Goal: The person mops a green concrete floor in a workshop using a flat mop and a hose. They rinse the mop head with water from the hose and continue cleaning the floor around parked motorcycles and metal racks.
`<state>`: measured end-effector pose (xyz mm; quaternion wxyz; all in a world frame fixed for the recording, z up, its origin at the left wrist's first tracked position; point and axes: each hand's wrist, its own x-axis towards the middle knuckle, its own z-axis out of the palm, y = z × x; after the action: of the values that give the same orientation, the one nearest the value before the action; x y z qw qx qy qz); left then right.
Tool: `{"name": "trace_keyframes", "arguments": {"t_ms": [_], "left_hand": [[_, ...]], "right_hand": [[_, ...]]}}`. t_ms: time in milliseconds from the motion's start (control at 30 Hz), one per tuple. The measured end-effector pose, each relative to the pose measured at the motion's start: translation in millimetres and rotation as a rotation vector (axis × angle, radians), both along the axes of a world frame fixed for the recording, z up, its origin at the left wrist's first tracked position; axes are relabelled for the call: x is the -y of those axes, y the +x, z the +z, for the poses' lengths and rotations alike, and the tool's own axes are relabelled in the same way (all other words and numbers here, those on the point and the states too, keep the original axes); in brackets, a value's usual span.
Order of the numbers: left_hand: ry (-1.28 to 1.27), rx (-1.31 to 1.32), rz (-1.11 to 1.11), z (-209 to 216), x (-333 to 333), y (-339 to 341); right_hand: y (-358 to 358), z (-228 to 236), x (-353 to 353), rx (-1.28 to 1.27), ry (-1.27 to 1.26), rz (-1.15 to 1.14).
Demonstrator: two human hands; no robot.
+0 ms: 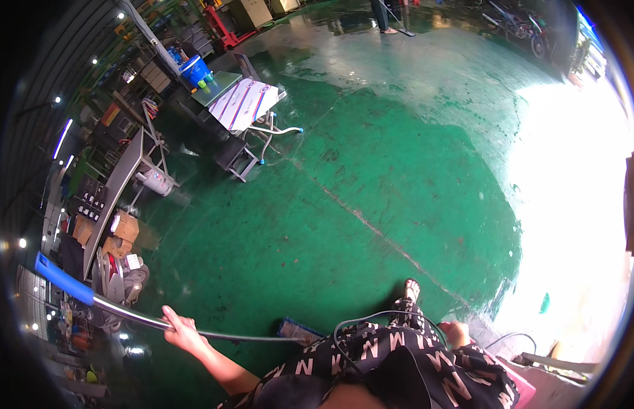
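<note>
My left hand (182,330) is wrapped round the metal pole of a mop (133,312), which has a long blue grip at its far left end. The pole slants down to the right, low over the floor. At its other end a bluish mop head (300,330) shows partly beside my patterned clothes. My right hand (456,333) is by my right leg, with its fingers curled. What it holds, if anything, is hidden. A pink surface (520,383) shows just behind that arm. A thin dark cable (358,319) loops across my front.
The green floor (344,225) looks wet toward the far side, where a person (381,15) stands with a long-handled floor tool (405,31). A table (245,102), a dark step stool (236,158), a workbench (115,187) and cardboard boxes (124,228) line the left. Glare covers the right.
</note>
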<state>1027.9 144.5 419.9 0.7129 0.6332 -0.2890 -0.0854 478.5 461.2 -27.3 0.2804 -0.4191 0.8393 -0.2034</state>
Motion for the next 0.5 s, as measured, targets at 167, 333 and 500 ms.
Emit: {"name": "trace_keyframes", "arguments": {"t_ms": [167,333,500], "left_hand": [[-0.123,-0.017,-0.159,14,45,-84],[-0.238,-0.058,-0.314,29,97,-202],[-0.395,-0.109,-0.383,43,133,-316]], "right_hand": [[-7,9,31,0.697,0.334,-0.603],[-128,18,83,0.814,0.045,-0.983],[-247,28,82,0.807,-0.152,-1.074]]}}
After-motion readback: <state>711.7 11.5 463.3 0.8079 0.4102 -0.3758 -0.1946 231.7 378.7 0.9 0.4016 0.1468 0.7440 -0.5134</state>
